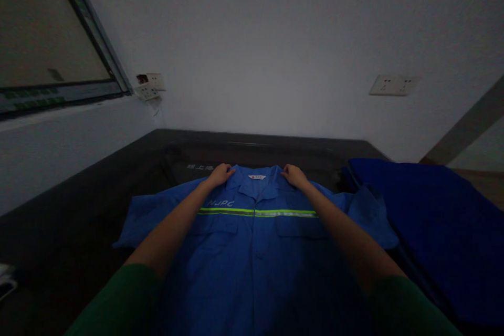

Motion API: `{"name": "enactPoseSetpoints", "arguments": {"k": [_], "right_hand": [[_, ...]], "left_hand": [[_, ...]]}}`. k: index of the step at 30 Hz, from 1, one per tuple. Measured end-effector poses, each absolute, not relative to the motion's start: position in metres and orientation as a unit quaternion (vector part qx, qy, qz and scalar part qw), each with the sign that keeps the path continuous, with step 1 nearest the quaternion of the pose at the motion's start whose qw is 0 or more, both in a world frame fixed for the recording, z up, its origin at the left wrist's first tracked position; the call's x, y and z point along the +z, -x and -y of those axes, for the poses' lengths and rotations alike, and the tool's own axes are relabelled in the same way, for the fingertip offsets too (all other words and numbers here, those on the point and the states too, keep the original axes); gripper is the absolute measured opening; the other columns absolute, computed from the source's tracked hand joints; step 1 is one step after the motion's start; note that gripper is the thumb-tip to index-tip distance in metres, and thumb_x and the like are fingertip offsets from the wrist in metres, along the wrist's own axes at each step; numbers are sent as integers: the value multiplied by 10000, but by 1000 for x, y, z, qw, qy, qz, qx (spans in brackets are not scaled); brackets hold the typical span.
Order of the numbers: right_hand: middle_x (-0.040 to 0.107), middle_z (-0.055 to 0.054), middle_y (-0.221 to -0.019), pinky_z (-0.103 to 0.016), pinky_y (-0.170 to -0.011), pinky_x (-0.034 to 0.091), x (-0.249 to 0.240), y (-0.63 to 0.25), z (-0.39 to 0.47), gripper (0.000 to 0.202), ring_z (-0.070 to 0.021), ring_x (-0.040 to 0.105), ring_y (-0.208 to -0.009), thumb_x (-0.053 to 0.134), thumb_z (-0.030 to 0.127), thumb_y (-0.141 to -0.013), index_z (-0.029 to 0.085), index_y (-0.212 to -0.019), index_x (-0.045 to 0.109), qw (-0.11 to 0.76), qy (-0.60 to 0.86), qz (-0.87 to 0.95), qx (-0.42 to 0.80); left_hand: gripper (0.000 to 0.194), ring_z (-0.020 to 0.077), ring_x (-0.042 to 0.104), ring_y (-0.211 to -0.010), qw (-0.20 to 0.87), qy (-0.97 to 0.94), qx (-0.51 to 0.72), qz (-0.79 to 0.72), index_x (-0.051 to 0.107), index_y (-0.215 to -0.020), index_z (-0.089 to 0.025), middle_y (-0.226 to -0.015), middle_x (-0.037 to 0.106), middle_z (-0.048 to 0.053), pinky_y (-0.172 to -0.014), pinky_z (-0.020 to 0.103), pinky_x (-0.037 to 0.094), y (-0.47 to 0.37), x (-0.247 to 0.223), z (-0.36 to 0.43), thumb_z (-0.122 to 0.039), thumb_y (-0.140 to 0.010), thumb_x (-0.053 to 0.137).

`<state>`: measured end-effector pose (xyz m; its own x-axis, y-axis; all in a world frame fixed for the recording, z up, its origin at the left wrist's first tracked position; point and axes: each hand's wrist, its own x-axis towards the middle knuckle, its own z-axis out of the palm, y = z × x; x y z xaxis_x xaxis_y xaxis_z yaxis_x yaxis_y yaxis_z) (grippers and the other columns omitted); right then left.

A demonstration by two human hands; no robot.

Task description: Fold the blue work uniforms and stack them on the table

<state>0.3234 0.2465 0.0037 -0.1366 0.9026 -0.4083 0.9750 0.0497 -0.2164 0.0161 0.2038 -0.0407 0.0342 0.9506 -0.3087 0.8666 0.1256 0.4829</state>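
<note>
A blue short-sleeved work shirt (240, 257) lies spread front side up before me, its collar at the far end and its sleeves out to both sides. A yellow-green and silver stripe crosses the chest, with letters above it on the left. My left hand (220, 174) is closed on the cloth at the left of the collar. At the collar's right side, my right hand (295, 175) pinches the shoulder cloth. A white label (257, 177) shows inside the neck. The lower part of the shirt fades into shadow.
Under the shirt is a dark surface (129, 160) with a raised far edge against the wall. Folded dark blue cloth (429, 220) lies at the right. Wall sockets (394, 85) are at the right, others (151, 86) hang near the window corner. A white object (6, 279) sits at the left edge.
</note>
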Motion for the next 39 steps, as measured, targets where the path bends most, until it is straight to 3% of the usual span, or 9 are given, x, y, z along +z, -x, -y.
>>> {"name": "enactPoseSetpoints", "arguments": {"k": [4, 11, 15, 20, 24, 28, 30, 34, 39], "right_hand": [[695, -133, -1036, -319, -754, 453, 7, -320, -236, 279, -248, 660, -947, 417, 365, -967, 196, -1145, 550, 86, -663, -716, -202], [692, -103, -986, -317, -761, 433, 8, -320, -251, 276, -244, 650, -928, 401, 407, -971, 225, -1134, 528, 56, -663, -741, -90], [657, -91, -1068, -304, -794, 428, -4, -321, -259, 205, -221, 608, -984, 478, 338, -943, 203, -1068, 569, 24, -648, -751, -126], [611, -115, -1143, -406, -901, 407, -11, -331, -256, 174, -290, 496, -1147, 611, 328, -847, 184, -933, 656, -27, -676, -717, -170], [675, -92, -975, -312, -827, 466, -9, -333, -260, 182, -202, 618, -945, 614, 239, -818, 155, -969, 670, -76, -700, -656, -272], [698, -57, -881, -240, -682, 498, -8, -325, -260, 423, -149, 653, -766, 648, 178, -773, 119, -1186, 576, -63, -705, -635, -310], [698, -53, -885, -231, -659, 498, -8, -322, -254, 515, -146, 653, -752, 667, 167, -760, 115, -1251, 520, -58, -704, -634, -315], [683, -67, -936, -273, -747, 494, -2, -319, -243, 479, -189, 647, -857, 710, 147, -722, 148, -1178, 563, -49, -699, -647, -301], [601, -101, -1138, -348, -865, 464, 7, -317, -247, 439, -253, 566, -1048, 657, 199, -786, 222, -1212, 553, -39, -656, -727, -197]], "left_hand": [[212, 195, 644, -871, 285, -663, 104, -685, 618, -968, -172, -954, 693, 69, -761, 256, 459, -14, -49, -200, -339, -916, 498], [217, 205, 617, -977, 243, -640, 131, -717, 553, -1052, -188, -1035, 666, 73, -835, 288, 443, -38, -58, -211, -330, -957, 419], [221, 269, 590, -1037, 212, -619, 118, -747, 559, -1069, -163, -1073, 643, 131, -892, 382, 424, -50, -57, -213, -291, -946, 427], [319, 325, 443, -1227, 164, -630, 129, -748, 517, -1224, -185, -1272, 522, 166, -1013, 489, 318, -61, -36, -200, -262, -917, 478], [268, 258, 533, -1127, 220, -703, 160, -657, 579, -1143, -195, -1156, 593, 110, -962, 381, 394, -104, -11, -188, -329, -938, 469], [421, 257, 597, -1038, 282, -698, 150, -642, 581, -1152, -158, -1119, 623, 130, -883, 336, 449, -152, -4, -180, -475, -875, 562], [417, 266, 610, -1024, 296, -679, 141, -657, 570, -1173, -137, -1107, 634, 145, -860, 341, 459, -161, -7, -181, -396, -850, 619], [313, 221, 645, -949, 313, -678, 144, -649, 595, -1140, -149, -951, 695, 87, -816, 302, 473, -153, -15, -188, -137, -827, 607], [275, 196, 646, -935, 305, -685, 156, -642, 618, -1114, -169, -949, 697, 72, -820, 294, 476, -148, -15, -188, -100, -858, 540]]}}
